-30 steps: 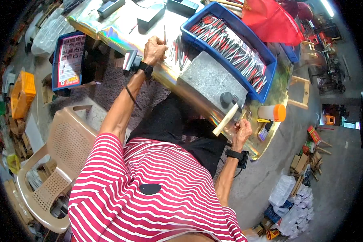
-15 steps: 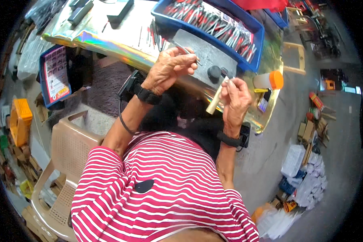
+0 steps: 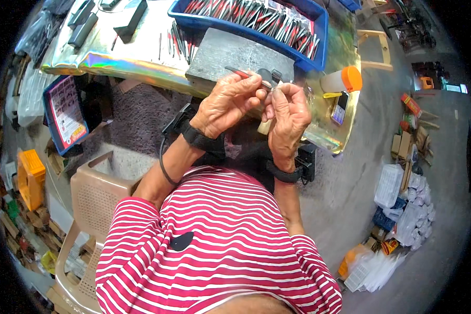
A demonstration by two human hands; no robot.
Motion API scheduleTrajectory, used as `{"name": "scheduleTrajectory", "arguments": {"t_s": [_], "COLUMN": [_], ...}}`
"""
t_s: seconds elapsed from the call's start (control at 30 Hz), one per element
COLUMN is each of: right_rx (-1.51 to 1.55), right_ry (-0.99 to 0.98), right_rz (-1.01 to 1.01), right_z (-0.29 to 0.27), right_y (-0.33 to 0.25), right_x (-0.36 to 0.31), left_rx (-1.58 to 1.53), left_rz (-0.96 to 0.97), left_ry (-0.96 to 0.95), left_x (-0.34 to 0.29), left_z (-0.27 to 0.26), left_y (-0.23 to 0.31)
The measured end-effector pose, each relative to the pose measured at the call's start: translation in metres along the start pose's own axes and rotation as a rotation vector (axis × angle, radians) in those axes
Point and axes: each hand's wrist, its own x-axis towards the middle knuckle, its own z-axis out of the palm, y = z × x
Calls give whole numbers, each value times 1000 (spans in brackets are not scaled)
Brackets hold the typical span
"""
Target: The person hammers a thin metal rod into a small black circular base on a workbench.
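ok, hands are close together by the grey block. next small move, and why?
Probably steady the rod with the left hand and ease the right hand onto its right-hand end. The left fingers grip it, and the right fingertips are at or very near that end; whether they pinch anything is too small to tell.
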Motion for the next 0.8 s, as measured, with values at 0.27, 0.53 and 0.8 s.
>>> {"name": "scheduleTrajectory", "arguments": {"t_s": [0.27, 0.53, 0.8], "right_rx": [48, 58, -59], "right_ry": [25, 32, 92], "right_rz": [-10, -23, -35], "right_z": [-2, -2, 2], "right_y": [1, 3, 6], "right_x": [-1, -1, -4], "left_rx": [-76, -122, -121], "left_rz": [-40, -34, -31], "left_ry": [48, 47, 54], "left_x": [1, 1, 1], "left_z": [2, -2, -4], "left_y": [-3, -7, -10]}}
